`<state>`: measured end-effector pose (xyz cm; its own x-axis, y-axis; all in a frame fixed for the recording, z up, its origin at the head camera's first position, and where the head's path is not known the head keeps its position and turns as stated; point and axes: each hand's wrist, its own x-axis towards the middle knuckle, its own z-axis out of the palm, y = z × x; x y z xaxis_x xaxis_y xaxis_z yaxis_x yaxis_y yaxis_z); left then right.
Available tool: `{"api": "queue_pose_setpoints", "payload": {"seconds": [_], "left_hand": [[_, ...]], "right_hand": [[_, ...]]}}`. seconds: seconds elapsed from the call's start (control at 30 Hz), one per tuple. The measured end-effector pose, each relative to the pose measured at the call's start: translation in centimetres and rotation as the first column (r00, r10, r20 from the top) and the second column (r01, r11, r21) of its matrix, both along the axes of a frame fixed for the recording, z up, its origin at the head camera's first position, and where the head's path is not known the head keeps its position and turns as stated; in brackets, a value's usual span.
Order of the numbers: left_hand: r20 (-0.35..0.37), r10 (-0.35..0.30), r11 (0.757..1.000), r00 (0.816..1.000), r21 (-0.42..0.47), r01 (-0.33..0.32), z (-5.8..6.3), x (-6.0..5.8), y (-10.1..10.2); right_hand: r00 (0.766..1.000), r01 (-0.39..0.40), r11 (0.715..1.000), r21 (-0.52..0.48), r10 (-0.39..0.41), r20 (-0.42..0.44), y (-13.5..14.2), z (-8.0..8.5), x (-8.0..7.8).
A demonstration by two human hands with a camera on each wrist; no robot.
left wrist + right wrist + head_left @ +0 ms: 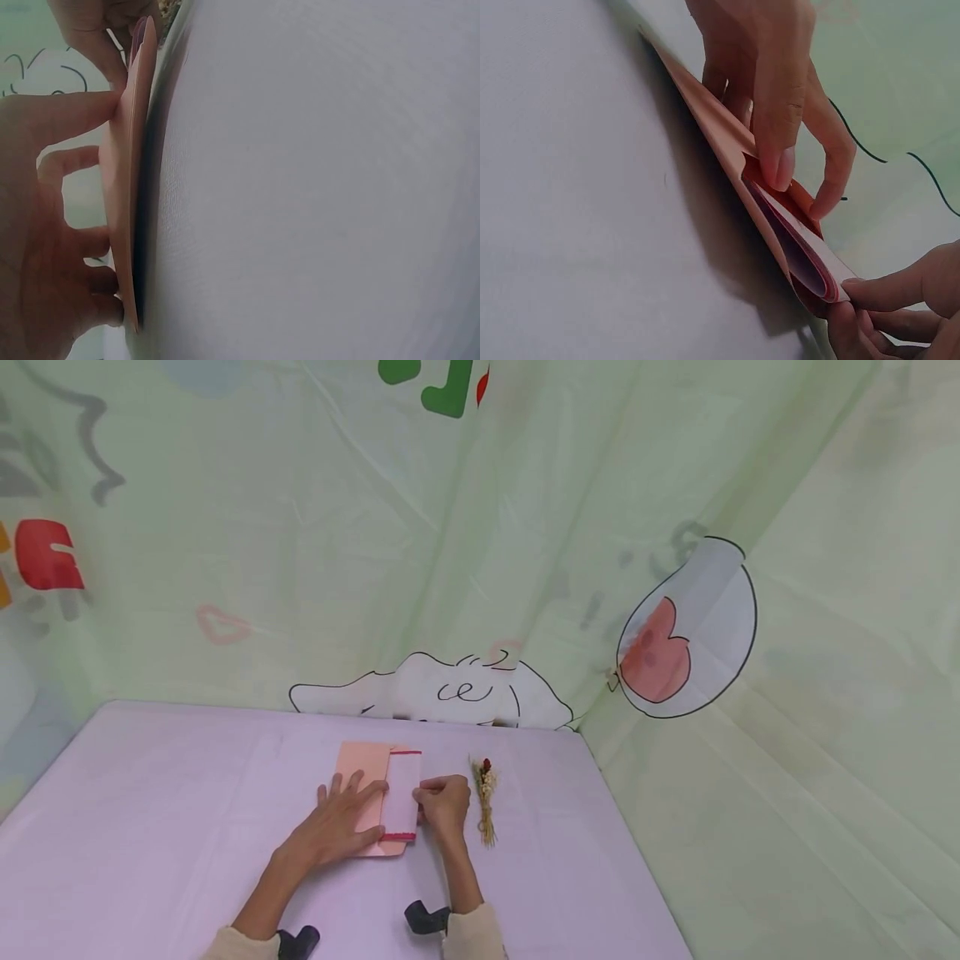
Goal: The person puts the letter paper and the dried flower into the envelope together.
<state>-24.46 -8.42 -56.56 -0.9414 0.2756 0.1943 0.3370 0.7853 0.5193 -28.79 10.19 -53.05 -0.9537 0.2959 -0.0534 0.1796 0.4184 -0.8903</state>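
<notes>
Folded pale paper [401, 793], red-edged, partly tucked in peach envelope [364, 757].

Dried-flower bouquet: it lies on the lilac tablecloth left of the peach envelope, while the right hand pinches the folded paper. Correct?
Not quite: the head view shows the dried-flower bouquet right of the peach envelope, not left. It does lie on the lilac tablecloth, and the right hand does pinch the folded paper.

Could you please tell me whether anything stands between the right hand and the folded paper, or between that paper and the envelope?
Nothing visible does: the right hand pinches the folded paper, which sits partly inside the envelope. The left hand rests on the envelope, beside the paper.
</notes>
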Motion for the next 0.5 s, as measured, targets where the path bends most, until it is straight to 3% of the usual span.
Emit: {"api": "queue_pose_setpoints", "payload": {"seconds": [0.5], "left_hand": [[-0.011,-0.013,1.0,1.0,0.019,0.014,0.2,0.0,-0.1]], "right_hand": [[0.996,-0.061,0.997,0.041,0.063,-0.058,-1.1,-0.2,-0.2]]}}
